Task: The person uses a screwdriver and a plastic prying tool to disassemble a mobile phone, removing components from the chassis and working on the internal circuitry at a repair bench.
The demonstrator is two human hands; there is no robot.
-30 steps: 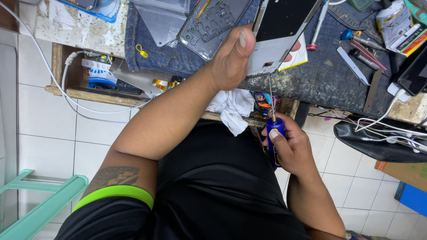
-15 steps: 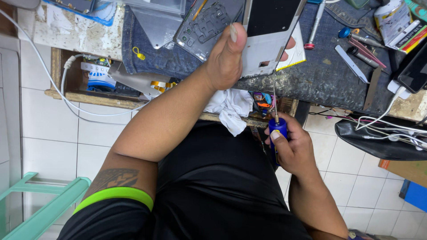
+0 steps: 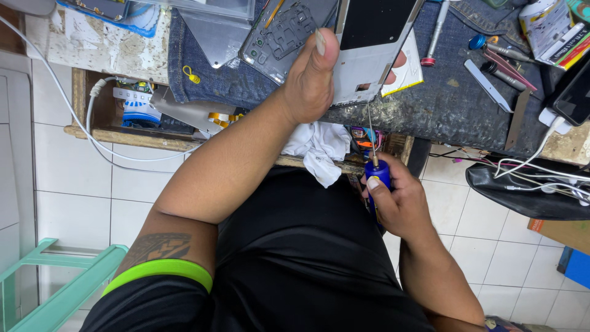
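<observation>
My left hand grips a white phone frame with a dark screen, holding it upright over the bench edge. My right hand is closed around a blue-handled screwdriver. Its thin shaft points up and the tip touches the phone's lower edge. A dark phone back panel lies on the denim cloth just left of the held phone. A white rag hangs at the bench front between my arms.
Screwdrivers, tweezers and a pry tool lie on the dark mat at right. A phone on a white cable sits at the far right. A black bag with cables hangs below. An open drawer and a teal stool are at left.
My left hand has shifted the phone slightly right and upward. My right hand with the screwdriver has stayed under it, tip at the phone's lower edge.
</observation>
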